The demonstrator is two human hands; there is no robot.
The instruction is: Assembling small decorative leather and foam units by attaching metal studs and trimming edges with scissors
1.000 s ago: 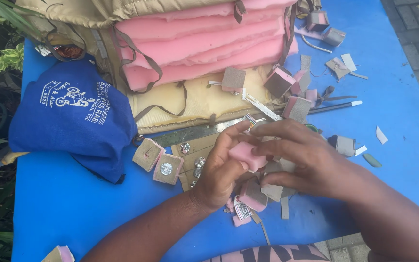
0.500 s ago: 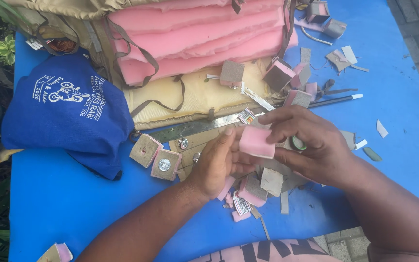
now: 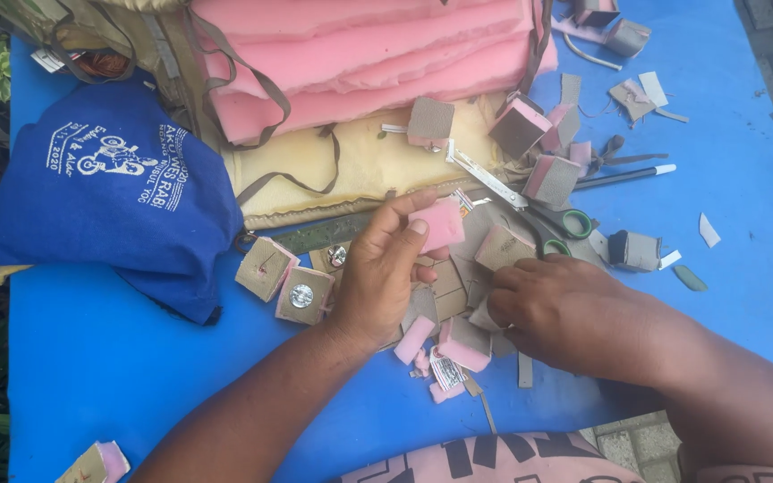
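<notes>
My left hand holds a small pink foam square between thumb and fingers, lifted above the blue table. My right hand rests lower, its fingers down among flat tan fabric pieces and foam-backed squares. A tan-covered foam block lies just above its fingertips. Whether it grips a piece I cannot tell. More pink foam scraps lie under both hands.
A stack of pink foam sheets and a cream sheet lie at the back. A blue cloth bag sits left. Green-handled scissors, a metal ruler, a pen and covered squares are scattered around.
The pink foam square passed from between both hands into my left hand alone. My right hand dropped to the pieces on the table.
</notes>
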